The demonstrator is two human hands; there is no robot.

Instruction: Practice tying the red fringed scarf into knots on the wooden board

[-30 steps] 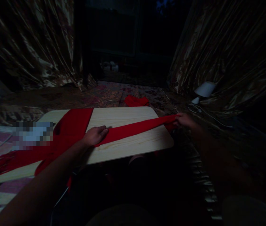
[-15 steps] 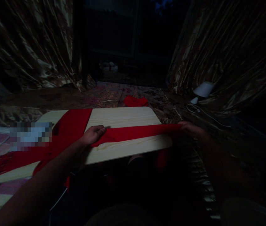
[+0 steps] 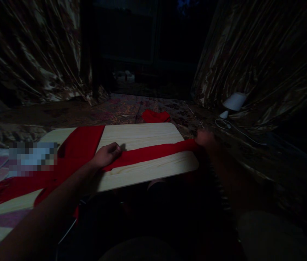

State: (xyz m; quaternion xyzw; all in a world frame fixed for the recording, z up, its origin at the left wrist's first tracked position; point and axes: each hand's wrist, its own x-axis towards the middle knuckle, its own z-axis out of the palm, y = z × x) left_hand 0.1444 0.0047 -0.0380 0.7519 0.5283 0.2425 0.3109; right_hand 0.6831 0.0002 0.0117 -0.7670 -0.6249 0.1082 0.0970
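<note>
A long red scarf (image 3: pixel 148 151) lies across a pale wooden table (image 3: pixel 139 133), its fringed end trailing off at the left. One folded part of it crosses another left of the middle. My left hand (image 3: pixel 107 154) is closed on the scarf near the table's centre, fingers curled in and pressed down. Past the table's right edge, my right hand (image 3: pixel 205 138) grips the narrow far stretch in a fist. Between my hands the cloth runs as a flattened band. Part of the scarf is hidden under my left forearm.
Beyond the table, a red cloth (image 3: pixel 155 116) lies bunched on a patterned surface. A small white lamp (image 3: pixel 234 101) with a cord stands at the right, beside a patterned curtain (image 3: pixel 265 54). A blurred-out object (image 3: pixel 33 159) is at the left. The room is very dim.
My right hand has moved left, nearer the table's edge, with the scarf in it. The left hand stays in about the same place, its fingers more curled.
</note>
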